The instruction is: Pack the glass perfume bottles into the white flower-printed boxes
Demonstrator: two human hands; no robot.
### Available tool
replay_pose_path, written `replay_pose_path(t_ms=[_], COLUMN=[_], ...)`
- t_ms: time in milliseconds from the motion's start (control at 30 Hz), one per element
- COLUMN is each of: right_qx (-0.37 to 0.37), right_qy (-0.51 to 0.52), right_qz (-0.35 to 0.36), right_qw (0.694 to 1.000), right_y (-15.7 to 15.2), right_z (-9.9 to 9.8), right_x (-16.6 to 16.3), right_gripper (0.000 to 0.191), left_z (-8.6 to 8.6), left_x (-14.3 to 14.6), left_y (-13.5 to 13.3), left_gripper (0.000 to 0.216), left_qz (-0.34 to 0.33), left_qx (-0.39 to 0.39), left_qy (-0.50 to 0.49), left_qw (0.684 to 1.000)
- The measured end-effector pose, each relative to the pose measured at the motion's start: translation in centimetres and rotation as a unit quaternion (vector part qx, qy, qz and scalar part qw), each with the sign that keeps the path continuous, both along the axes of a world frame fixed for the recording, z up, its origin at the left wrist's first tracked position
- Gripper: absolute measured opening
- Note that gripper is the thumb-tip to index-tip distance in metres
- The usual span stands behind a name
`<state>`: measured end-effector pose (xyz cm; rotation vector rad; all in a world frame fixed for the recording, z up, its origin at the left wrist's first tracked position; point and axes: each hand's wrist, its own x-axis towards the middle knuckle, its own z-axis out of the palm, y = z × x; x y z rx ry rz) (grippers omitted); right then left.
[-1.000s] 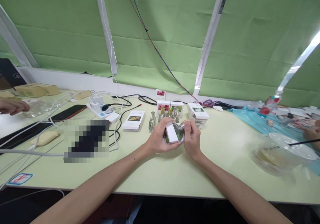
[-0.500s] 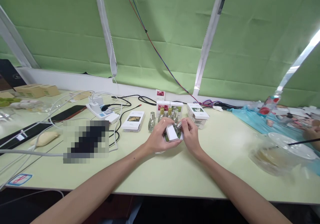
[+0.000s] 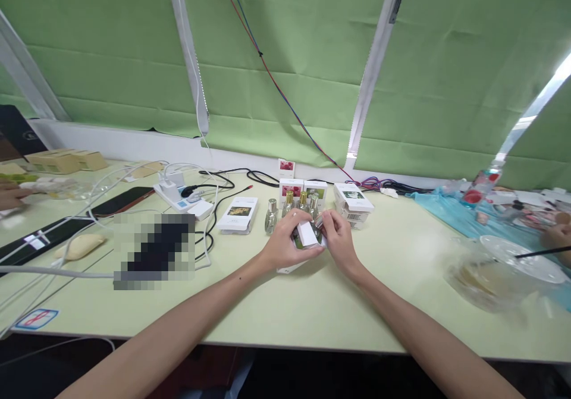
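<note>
Head view: gripping white box (image 3: 307, 234) with left hand (image 3: 288, 241), pinching silvery piece (image 3: 319, 222) with right hand (image 3: 339, 236), three o'clock; likely light, crushable; hold edges.

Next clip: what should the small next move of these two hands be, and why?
Probably steady the white box in the left hand while the right hand gently aligns the small silvery item with it: the left grips the box, the right pinches the item close by, and fingers hide how they meet.

Bare forearms (image 3: 203, 310), one small spot (image 3: 240, 278)
</note>
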<state>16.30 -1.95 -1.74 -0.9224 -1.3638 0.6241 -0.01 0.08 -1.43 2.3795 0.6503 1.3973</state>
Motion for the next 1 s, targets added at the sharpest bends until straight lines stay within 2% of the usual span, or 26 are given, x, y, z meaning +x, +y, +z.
replay_pose_path(t_ms=[400, 1000], right_qx=[0.006, -0.007], right_qy=[-0.038, -0.04], right_qz=[-0.009, 0.02], right_qw=[0.999, 0.999], right_y=[-0.74, 0.06], right_z=[0.05, 0.26], right_x=[-0.27, -0.07], right_gripper=[0.041, 0.044], left_z=[0.11, 0.13], left_x=[-0.09, 0.12], left_y=[-0.09, -0.02], left_gripper=[0.045, 0.041], left_qz=[0.034, 0.018], left_qx=[-0.039, -0.017], left_qy=[-0.007, -0.012], left_qw=[0.999, 1.0])
